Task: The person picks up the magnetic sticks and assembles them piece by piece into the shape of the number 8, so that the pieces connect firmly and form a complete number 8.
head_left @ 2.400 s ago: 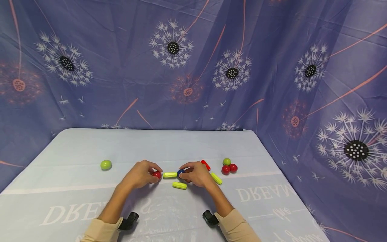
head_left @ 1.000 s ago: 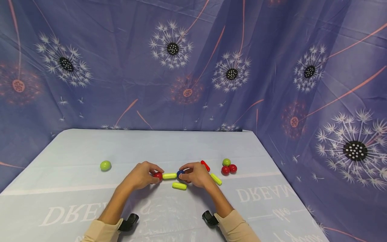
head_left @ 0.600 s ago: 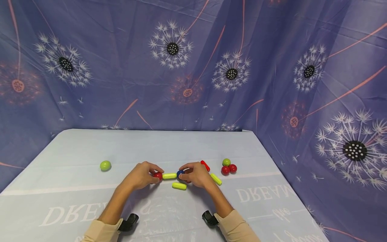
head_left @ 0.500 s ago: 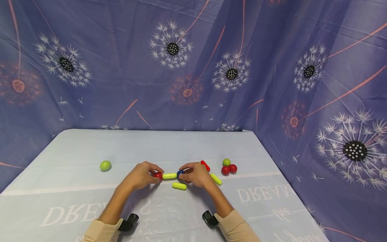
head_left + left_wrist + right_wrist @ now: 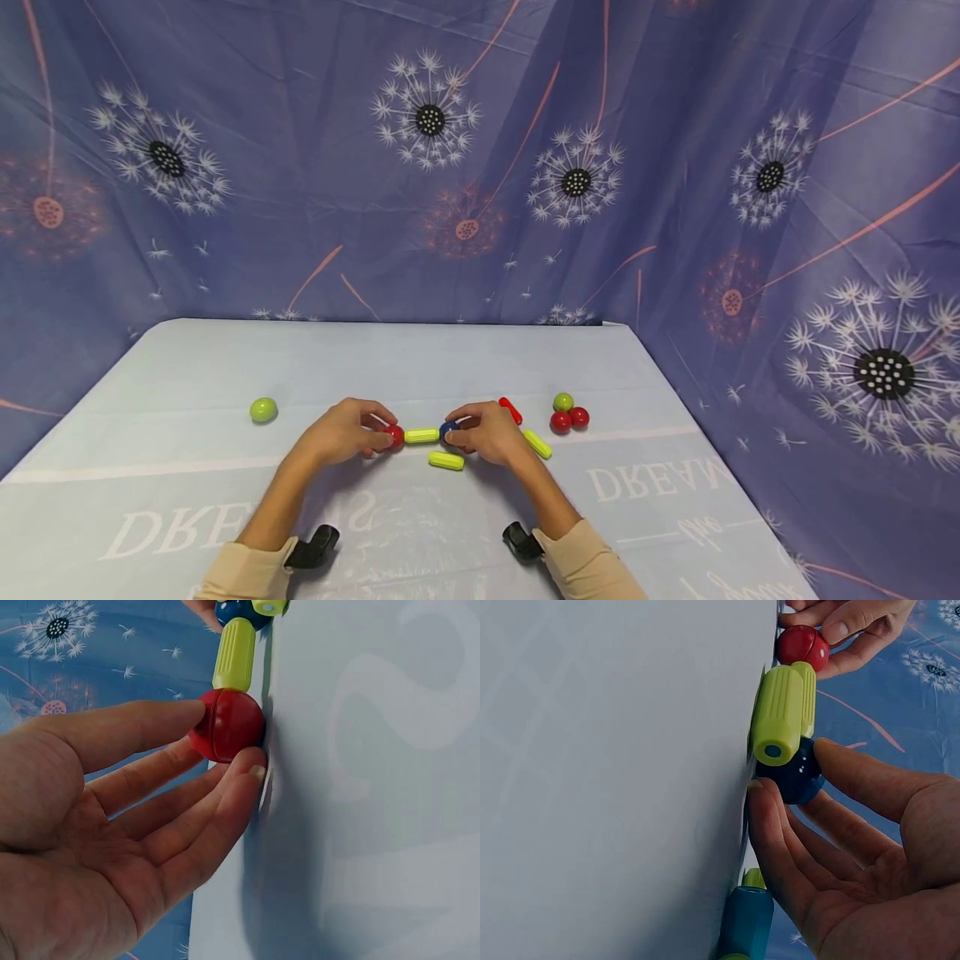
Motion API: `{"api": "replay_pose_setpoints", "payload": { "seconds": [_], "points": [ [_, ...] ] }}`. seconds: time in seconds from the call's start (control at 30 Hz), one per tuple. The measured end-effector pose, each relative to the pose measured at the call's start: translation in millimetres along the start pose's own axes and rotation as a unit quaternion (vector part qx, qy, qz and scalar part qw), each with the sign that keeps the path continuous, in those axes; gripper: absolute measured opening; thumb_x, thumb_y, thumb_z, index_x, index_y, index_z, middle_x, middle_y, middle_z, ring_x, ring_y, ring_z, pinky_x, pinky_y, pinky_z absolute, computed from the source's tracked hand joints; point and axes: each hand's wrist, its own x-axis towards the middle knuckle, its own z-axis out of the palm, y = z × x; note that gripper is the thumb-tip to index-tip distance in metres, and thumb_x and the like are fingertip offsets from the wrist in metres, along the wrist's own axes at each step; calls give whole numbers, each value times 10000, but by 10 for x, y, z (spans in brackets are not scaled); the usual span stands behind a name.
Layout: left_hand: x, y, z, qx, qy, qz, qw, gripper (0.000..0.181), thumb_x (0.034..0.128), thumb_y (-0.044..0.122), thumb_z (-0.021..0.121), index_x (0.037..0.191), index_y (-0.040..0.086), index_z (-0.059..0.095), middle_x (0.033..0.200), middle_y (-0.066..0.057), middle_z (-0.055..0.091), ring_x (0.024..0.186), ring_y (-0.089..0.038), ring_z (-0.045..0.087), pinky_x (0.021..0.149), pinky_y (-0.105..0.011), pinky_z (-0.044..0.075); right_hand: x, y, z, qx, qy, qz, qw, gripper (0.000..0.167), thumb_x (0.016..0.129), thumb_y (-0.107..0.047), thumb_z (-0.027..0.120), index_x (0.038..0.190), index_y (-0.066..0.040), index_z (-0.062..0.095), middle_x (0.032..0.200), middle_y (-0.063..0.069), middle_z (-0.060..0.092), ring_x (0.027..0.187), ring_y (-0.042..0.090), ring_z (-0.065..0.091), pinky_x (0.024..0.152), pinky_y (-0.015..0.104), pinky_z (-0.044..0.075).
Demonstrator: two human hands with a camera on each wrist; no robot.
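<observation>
My left hand [image 5: 341, 432] holds a glossy red ball [image 5: 238, 724], thumb on one side and fingertips on the other, in the left wrist view. Against that ball sits the end of a ridged lime-yellow rod [image 5: 422, 436]. At the rod's other end is a dark blue ball [image 5: 799, 776], pinched between the thumb and fingers of my right hand [image 5: 489, 432]. Ball, rod and ball form one straight line on the table. A second lime rod [image 5: 446, 461] lies just in front of this line; its end shows a small blue centre in the right wrist view.
Right of my right hand lie a red rod [image 5: 511, 410] and another lime rod [image 5: 537, 443]. Beyond them two red balls [image 5: 561, 422] touch a green ball [image 5: 563, 402]. A lone green ball [image 5: 263, 409] sits far left. A patterned curtain [image 5: 315, 167] hangs behind the table [image 5: 420, 358].
The red ball has moved right and met the lime rod, closing a small gap. Most recently my left hand has shifted slightly left, uncovering more of the ball. My right hand stays put.
</observation>
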Motion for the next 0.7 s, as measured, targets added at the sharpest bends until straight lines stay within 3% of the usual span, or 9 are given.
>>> {"api": "replay_pose_setpoints", "payload": {
  "seconds": [0.43,0.7],
  "points": [
    [27,-46,17,-272,154,20,9995,267,866,68,762,1122,3,723,1023,-125,748,785,-189,700,697,-347,591,29,-26,-21,-52,-25,-15,10000,261,883,-178,788,1131,-98,766,1025,117,752,738,188,732,668,330,592],
    [115,-101,-30,-173,313,79,9993,281,862,110,787,1125,19,744,1005,-119,763,783,-190,705,700,-342,572,129,-88,-24,-644,-24,-262,9976,246,888,-170,766,1121,-94,766,966,92,749,686,151,659,603,282,511]
  ]
}}
